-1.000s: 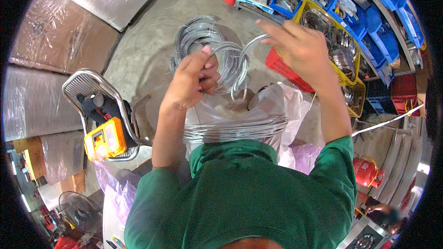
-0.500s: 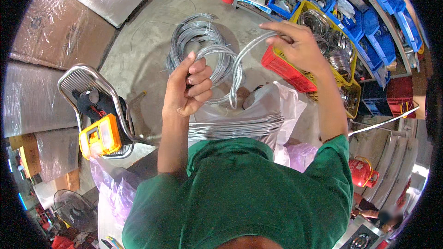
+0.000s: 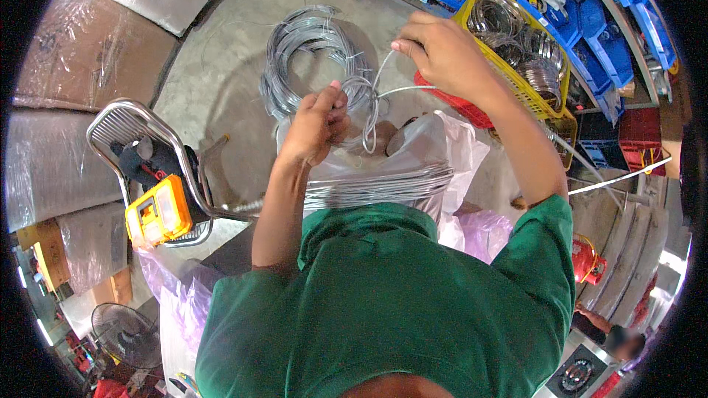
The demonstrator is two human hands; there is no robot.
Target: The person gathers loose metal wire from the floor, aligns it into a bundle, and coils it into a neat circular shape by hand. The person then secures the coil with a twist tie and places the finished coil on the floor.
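Note:
My left hand (image 3: 321, 125) is closed around a looped grey wire cable (image 3: 372, 107); its loops hang to the right of the fist and cross each other. Higher and to the right, my right hand (image 3: 446, 59) pinches a strand of the same cable between thumb and fingers. Another strand runs rightward beneath that hand. Beyond the left hand, a big coil of grey wire (image 3: 276, 66) lies on the concrete floor. Across my lap, over white plastic sheeting (image 3: 464, 151), rests a bundle of straight-looking grey wires (image 3: 383, 188).
A yellow basket (image 3: 509, 66) of wire coils and a red basket (image 3: 461, 107) stand at right, before shelves with blue bins (image 3: 605, 59). At left are a metal chair (image 3: 133, 110) with a yellow case (image 3: 158, 210) and wrapped cartons (image 3: 88, 51). Another person (image 3: 623, 343) shows at lower right.
My right hand has moved a little left and up, drawing a strand upward from the loops. My left hand has shifted slightly right and down, and the loops look smaller.

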